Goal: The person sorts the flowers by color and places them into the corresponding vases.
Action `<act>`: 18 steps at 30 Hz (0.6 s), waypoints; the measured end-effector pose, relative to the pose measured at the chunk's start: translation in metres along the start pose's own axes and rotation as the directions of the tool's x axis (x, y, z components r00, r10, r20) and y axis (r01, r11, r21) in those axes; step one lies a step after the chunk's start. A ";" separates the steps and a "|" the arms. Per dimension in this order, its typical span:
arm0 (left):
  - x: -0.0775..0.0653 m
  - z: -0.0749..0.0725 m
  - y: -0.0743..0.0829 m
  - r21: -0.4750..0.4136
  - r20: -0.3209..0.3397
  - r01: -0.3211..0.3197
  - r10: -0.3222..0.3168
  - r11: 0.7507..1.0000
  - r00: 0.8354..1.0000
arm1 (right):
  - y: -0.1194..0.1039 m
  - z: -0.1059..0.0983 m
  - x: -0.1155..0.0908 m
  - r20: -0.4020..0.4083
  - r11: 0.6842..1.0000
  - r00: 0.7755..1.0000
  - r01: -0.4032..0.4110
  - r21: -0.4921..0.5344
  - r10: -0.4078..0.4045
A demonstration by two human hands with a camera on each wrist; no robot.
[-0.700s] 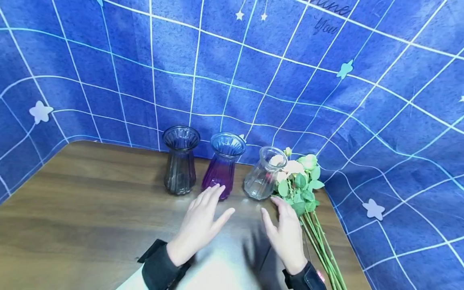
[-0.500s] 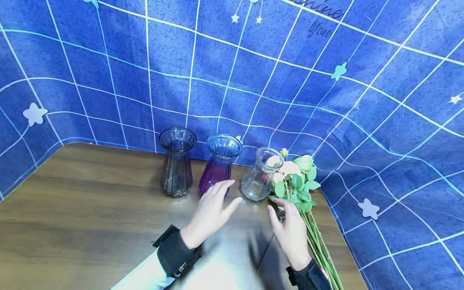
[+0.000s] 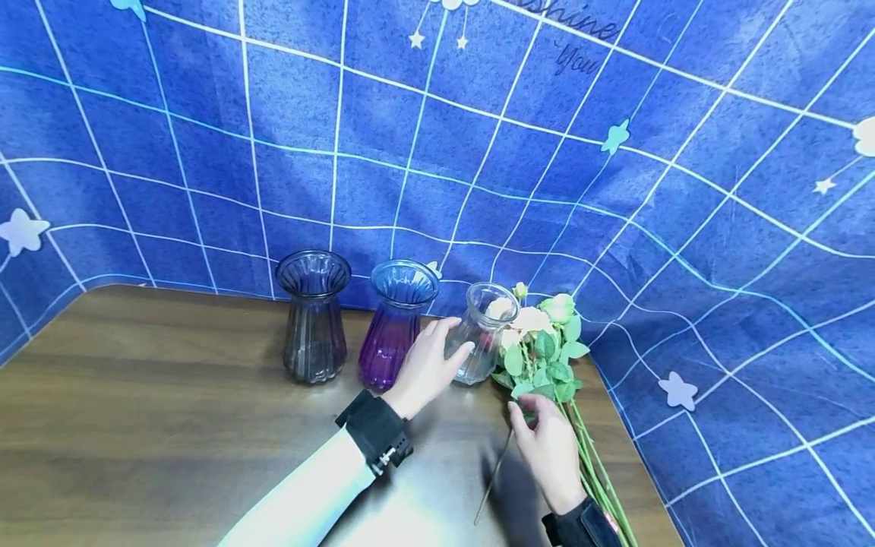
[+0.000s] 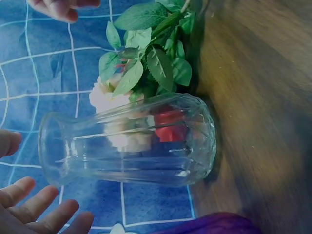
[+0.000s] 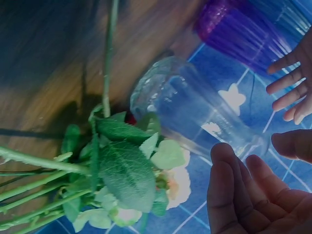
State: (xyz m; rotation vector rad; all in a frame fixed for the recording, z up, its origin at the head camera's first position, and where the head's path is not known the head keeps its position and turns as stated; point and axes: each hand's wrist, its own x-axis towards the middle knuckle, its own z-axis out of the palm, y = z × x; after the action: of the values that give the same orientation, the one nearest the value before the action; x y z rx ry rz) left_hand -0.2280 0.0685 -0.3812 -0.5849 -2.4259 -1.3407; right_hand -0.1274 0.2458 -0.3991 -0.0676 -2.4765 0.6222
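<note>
A clear glass vase (image 3: 484, 351) stands upright at the right end of a row of vases. My left hand (image 3: 427, 366) reaches toward its left side with fingers spread. In the left wrist view, the left fingers (image 4: 41, 207) and thumb lie on either side of the vase's rim, apart from each other. Over the flower stems is my right hand (image 3: 549, 456), its fingers gently bent. The right wrist view shows nothing between its fingers (image 5: 224, 180) and thumb. Beside the clear vase lies a bunch of roses (image 3: 557, 371), with pale blooms, a red one and green leaves.
A purple-blue vase (image 3: 388, 346) and a dark grey vase (image 3: 314, 342) stand left of the clear one, all on a wooden table (image 3: 171, 410). One thin stem (image 3: 494, 479) points toward the front. A blue gridded cloth (image 3: 287, 152) hangs behind.
My left hand has moved right, from in front of the purple vase to the clear vase. My right hand has moved slightly forward-right relative to the vases. The camera view has turned right.
</note>
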 end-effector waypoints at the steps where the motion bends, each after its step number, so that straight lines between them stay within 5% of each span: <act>1: 0.003 0.002 0.000 -0.007 0.009 0.013 -0.013 1.000 1.000 | 0.001 0.000 0.000 0.001 1.000 1.000 -0.009 0.000 0.009; 7: 0.020 0.011 -0.003 -0.045 0.051 0.078 -0.076 0.996 0.996 | 0.010 0.001 0.000 0.019 0.998 0.998 -0.056 -0.006 0.056; 18: 0.036 0.033 -0.017 -0.089 0.062 0.082 -0.077 0.993 0.995 | 0.030 -0.007 0.000 0.028 0.990 0.990 -0.135 -0.047 0.136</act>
State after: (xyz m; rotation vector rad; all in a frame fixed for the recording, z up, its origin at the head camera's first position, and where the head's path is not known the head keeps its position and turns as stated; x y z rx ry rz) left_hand -0.2703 0.0961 -0.3946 -0.5637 -2.4689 -1.4936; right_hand -0.1258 0.2753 -0.4078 -0.2475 -2.5321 0.6282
